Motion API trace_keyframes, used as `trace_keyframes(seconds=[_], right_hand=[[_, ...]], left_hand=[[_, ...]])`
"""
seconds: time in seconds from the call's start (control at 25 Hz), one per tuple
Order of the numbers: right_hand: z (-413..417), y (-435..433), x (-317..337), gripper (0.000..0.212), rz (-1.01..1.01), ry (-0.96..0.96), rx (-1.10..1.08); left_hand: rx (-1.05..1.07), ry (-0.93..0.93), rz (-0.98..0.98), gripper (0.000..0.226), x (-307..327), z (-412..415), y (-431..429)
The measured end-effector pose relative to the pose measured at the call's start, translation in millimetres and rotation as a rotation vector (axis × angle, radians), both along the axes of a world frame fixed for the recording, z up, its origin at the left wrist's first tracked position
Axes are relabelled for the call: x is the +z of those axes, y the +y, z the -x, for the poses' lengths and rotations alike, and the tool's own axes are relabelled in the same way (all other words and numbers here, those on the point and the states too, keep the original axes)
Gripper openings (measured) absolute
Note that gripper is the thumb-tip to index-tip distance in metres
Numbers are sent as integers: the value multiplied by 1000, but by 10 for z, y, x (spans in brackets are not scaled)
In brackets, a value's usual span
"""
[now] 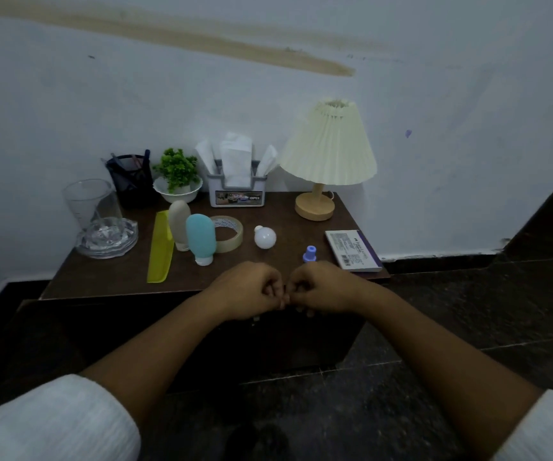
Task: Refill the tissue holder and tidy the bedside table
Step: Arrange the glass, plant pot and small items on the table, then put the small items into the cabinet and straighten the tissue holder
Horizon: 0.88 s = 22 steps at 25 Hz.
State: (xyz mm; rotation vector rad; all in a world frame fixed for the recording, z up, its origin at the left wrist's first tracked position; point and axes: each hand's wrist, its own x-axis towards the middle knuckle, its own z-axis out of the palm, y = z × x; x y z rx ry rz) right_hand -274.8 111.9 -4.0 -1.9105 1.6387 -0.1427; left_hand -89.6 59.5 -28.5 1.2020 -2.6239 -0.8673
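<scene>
A grey tissue holder (237, 194) stands at the back of the brown bedside table (128, 274), with white tissues (236, 161) sticking up out of it. My left hand (251, 291) and my right hand (321, 287) meet at the table's front edge, knuckles up, fingers curled and fingertips touching each other. Whether something small is pinched between them cannot be seen. On the table lie a yellow comb (161, 247), a beige bottle (179, 224), a blue bottle (200, 238), a tape roll (230, 232), a white bulb (264, 237) and a small purple bottle (309, 254).
A cream pleated lamp (330, 148) stands at the back right, a boxed pack (353, 249) near the right edge. At the left are a clear jug (88, 201), a glass ashtray (107, 237), a dark pen pot (132, 178) and a potted plant (177, 174). Dark floor lies around.
</scene>
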Motion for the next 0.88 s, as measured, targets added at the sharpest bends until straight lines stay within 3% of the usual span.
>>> trace_keyframes(seconds=[0.12,0.28,0.4,0.48,0.6,0.68,0.88], right_hand=[[-307,-22,-221,21,-226,-51,19],[-747,7,-698,37,-289,-202,-132],[-945,44,-829,59,-308,-267,-131],[-1004,31,-764,65,-300,-364,-177],[-1067,-9,-670,61,-277,-447,-247],[-1068,-44,-634,59,-271,-388,-264],[-889,-150,-510,32,-332,-243,-383]], left_hand=[[47,-76,-131,2,-141,-391,97],[358,-80,-241,14,-531,-896,165],[637,24,-270,29,-843,-1085,273],[685,149,-320,40,-936,-1084,319],[705,422,-485,31,-880,-931,331],[766,546,-603,25,-841,-837,330],[795,553,-733,19,-812,-850,381]])
